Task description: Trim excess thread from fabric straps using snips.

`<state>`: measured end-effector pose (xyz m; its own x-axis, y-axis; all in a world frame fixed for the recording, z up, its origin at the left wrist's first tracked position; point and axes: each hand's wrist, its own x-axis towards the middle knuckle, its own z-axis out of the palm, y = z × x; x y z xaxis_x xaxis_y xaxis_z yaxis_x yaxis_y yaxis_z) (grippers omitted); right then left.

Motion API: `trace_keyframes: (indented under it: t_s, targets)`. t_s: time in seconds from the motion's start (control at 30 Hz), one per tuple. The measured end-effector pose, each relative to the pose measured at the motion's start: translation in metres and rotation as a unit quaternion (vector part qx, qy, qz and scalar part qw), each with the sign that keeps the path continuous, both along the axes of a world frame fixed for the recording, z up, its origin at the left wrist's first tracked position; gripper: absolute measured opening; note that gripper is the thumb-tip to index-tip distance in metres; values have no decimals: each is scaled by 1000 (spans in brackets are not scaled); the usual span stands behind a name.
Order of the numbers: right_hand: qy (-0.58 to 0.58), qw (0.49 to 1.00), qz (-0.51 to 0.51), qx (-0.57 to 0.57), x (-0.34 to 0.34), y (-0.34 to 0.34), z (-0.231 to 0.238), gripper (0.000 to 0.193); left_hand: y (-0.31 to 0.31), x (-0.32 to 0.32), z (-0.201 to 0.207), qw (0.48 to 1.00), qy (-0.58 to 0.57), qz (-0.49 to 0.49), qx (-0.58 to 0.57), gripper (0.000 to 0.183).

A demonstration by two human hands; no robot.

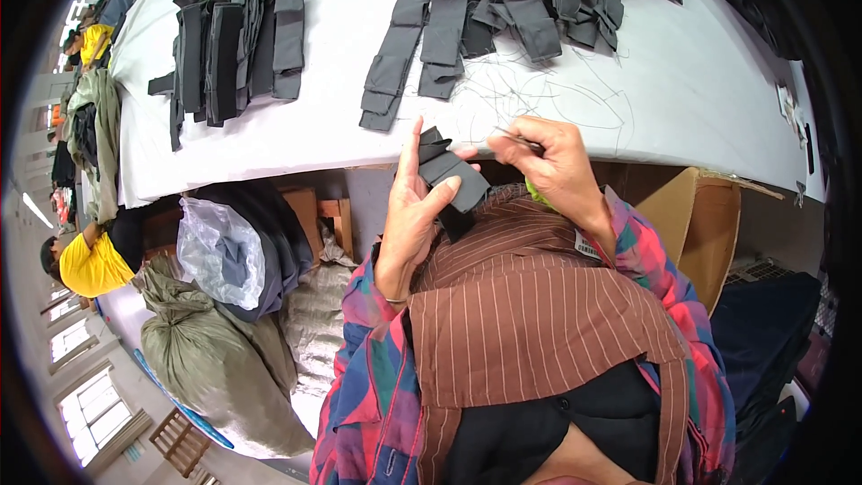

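One dark-grey fabric strip [467,181] was pinched in the left hand [411,208] at the near edge of the white table [337,136] while the right hand [560,163] gripped a slim metal tool [518,138], apparently mid-trim, the next cut likely needing steady fabric.

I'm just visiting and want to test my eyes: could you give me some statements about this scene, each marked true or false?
1. The left hand holds fabric pieces. True.
2. Those fabric pieces are bright yellow. False: the fabric pieces are dark grey.
3. The right hand pinches a slim tool between its fingers. True, though its exact kind is too small to tell.
4. Loose dark threads lie on the white tabletop. True.
5. Everything on the tabletop is gathered in one pile. False: a smaller group of fabric strips lies left of a larger heap.
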<state>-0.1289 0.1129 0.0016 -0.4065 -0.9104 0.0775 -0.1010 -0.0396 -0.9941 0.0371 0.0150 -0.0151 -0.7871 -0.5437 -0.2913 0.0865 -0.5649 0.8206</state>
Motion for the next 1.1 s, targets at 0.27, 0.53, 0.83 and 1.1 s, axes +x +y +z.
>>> trace_keyframes:
  t_s: [0.27, 0.53, 0.83, 1.1]
  targets:
    - [266, 964, -2, 21, 5, -24, -17, 11, 5, 3, 3, 998, 35, -41, -44, 107]
    - [27, 998, 6, 54, 1, -27, 0, 8, 4, 3, 30, 994, 22, -96, -50, 94]
    - [198, 969, 24, -148, -8, -17, 32, 20, 1, -6, 64, 986, 14, -75, -149, 85]
    - [241, 949, -86, -185, -4, -9, 35, 10, 3, -10, 59, 981, 53, -78, -167, 85]
